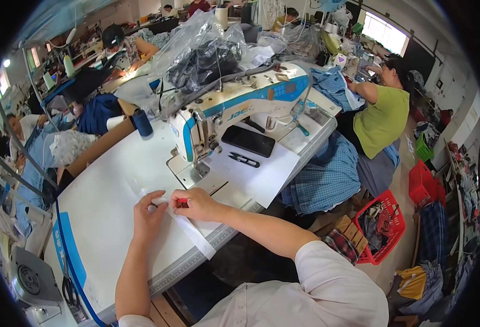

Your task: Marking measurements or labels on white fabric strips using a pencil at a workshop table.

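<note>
A white strip (193,237), fabric or paper, lies slantwise on the sewing table, its lower end hanging over the ruler-marked front edge. Its upper end is pinched between thumb and fingers of my left hand (150,218). Close by on the right, my right hand (199,206) grips a small red object (182,200), mostly hidden by the fingers. Behind my hands stands a Jack sewing machine (244,106), its presser foot just beyond my right hand. Black thread snips (244,160) and a black smartphone (248,140) rest on a white paper sheet (278,167).
A blue thread cone (142,123) stands at the table's far edge beside a cardboard tube (101,149). Scissors (70,288) are at the left end. On the right a person in a green top (383,118) sits near checked cloth (325,175) and a red basket (397,233).
</note>
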Motion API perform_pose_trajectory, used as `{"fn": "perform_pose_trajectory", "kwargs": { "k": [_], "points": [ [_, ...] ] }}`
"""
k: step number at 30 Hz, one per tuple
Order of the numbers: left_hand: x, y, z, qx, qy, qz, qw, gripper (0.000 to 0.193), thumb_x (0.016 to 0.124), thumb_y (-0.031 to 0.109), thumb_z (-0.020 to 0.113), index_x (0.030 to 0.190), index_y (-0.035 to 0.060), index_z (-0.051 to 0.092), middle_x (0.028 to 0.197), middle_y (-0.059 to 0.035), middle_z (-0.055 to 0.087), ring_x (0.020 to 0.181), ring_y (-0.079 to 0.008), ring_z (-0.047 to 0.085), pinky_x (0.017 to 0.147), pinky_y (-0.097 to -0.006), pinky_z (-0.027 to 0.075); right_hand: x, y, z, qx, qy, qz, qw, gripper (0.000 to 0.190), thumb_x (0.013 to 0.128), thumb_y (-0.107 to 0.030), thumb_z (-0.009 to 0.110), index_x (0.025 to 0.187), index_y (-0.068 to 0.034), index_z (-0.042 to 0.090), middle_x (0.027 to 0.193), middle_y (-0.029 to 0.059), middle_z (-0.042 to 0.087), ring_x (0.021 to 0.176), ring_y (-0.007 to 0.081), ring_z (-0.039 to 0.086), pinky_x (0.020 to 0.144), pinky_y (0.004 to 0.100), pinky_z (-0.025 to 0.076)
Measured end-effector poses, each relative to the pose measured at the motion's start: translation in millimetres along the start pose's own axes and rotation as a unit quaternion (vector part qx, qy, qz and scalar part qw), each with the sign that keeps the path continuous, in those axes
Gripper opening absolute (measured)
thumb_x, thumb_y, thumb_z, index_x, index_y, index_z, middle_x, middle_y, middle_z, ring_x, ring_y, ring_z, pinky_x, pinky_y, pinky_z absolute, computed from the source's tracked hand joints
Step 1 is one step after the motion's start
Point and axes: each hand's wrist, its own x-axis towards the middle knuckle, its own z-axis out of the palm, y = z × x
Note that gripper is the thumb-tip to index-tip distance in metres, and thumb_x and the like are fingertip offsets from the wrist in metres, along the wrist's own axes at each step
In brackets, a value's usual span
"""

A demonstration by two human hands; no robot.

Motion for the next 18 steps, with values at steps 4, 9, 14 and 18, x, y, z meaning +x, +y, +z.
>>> {"fn": "perform_pose_trajectory", "kwargs": {
  "k": [4, 9, 14, 18],
  "points": [
    [-1, -2, -1, -0.012, -0.004, -0.007, 1.0, 0.032, 0.083, 0.003, 0.071, 0.115, 0.0026, 0.07, 0.101, -0.0082, 0.072, 0.085, -0.0144, 0.063, 0.078, -0.0288, 0.05, 0, 1, 0, -0.005, -0.002, -0.015, 1.0, 0.019, 0.079, -0.014, 0.075, 0.089, -0.009, 0.059, 0.076, 0.0071, 0.069, 0.07, 0.0277, 0.068, 0.065, 0.0383, 0.051],
    [3, -12, -3, -0.054, 0.015, -0.008, 0.998, 0.031, 0.084, 0.002, 0.07, 0.115, 0.0029, 0.071, 0.101, -0.0044, 0.071, 0.082, -0.0114, 0.06, 0.077, -0.0263, 0.048, 0, 0, -1, 0.0, -0.017, 0.001, 1.0, 0.017, 0.077, -0.014, 0.073, 0.088, -0.01, 0.06, 0.073, 0.0056, 0.067, 0.068, 0.0273, 0.067, 0.064, 0.0391, 0.051],
    [6, -20, -9, -0.148, 0.037, -0.088, 0.984, 0.027, 0.088, 0.001, 0.068, 0.115, 0.0004, 0.07, 0.089, 0.0042, 0.063, 0.071, -0.0036, 0.045, 0.067, -0.0199, 0.039, -1, -1, -3, 0.011, -0.044, -0.006, 0.999, 0.017, 0.078, -0.015, 0.074, 0.087, -0.009, 0.06, 0.073, 0.0047, 0.067, 0.067, 0.0249, 0.066, 0.064, 0.037, 0.051],
    [10, -20, -16, -0.183, 0.077, -0.058, 0.978, 0.026, 0.091, 0.002, 0.066, 0.117, -0.0014, 0.069, 0.086, 0.0045, 0.06, 0.071, -0.0031, 0.044, 0.067, -0.0193, 0.038, 0, -2, -4, 0.002, -0.063, -0.001, 0.998, 0.019, 0.08, -0.017, 0.075, 0.087, -0.01, 0.06, 0.073, 0.0041, 0.067, 0.067, 0.0239, 0.065, 0.064, 0.0366, 0.049]
  ]
}}
